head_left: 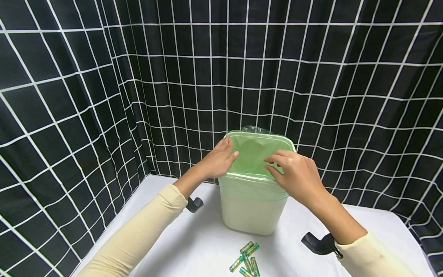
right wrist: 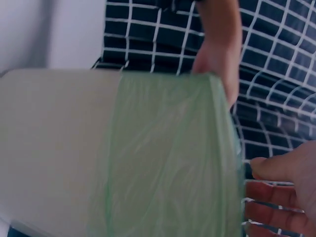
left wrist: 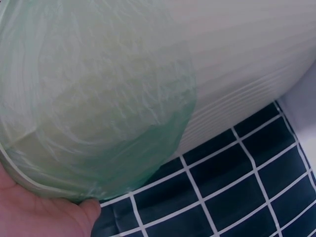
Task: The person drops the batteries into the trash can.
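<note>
A whitish bin [head_left: 253, 211] stands on the table, lined with a thin green plastic bag [head_left: 254, 154] folded down over its rim. My left hand [head_left: 219, 158] lies along the left side of the rim, fingers fairly straight, touching the bag's edge. In the left wrist view the thumb of this left hand [left wrist: 54, 215] is right at the folded bag edge. My right hand [head_left: 298, 173] is at the right side of the rim with loosely bent fingers. In the right wrist view that right hand [right wrist: 286, 192] has its fingers apart and holds nothing, just beyond the bag-covered rim.
Several green and gold batteries [head_left: 247, 261] lie loosely grouped on the white table [head_left: 194, 242] in front of the bin. Behind and to the left hangs a black curtain [head_left: 194, 69] with a white grid. A loose flap of bag [head_left: 254, 129] sticks up behind the rim.
</note>
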`<state>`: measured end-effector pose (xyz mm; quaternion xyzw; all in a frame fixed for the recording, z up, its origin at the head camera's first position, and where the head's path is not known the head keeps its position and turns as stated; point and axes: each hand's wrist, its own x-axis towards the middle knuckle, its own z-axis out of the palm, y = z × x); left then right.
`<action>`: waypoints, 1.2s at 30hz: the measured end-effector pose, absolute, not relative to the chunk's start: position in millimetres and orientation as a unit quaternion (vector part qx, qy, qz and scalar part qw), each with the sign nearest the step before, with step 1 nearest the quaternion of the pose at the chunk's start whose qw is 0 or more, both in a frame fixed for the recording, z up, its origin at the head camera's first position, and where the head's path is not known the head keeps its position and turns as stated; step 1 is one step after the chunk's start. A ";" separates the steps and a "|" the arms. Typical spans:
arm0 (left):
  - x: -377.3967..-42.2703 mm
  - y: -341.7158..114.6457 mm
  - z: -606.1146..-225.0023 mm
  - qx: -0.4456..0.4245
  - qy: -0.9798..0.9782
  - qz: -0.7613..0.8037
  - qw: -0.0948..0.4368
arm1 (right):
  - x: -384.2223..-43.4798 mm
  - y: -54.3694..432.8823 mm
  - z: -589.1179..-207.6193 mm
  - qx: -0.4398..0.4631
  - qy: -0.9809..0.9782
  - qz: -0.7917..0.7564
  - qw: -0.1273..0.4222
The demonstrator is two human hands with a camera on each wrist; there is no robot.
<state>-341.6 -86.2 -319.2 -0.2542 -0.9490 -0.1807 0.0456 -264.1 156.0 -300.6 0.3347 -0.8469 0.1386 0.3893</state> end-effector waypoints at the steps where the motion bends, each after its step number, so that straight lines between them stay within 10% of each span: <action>1: -341.9 -86.0 -318.3 -0.256 -0.949 -0.180 0.047 | -260.1 156.4 -300.2 0.340 -0.840 0.141 0.398; 36: -338.8 -85.4 -318.6 -0.260 -0.941 -0.209 0.053 | -171.5 138.5 -452.1 0.396 -0.775 0.227 0.436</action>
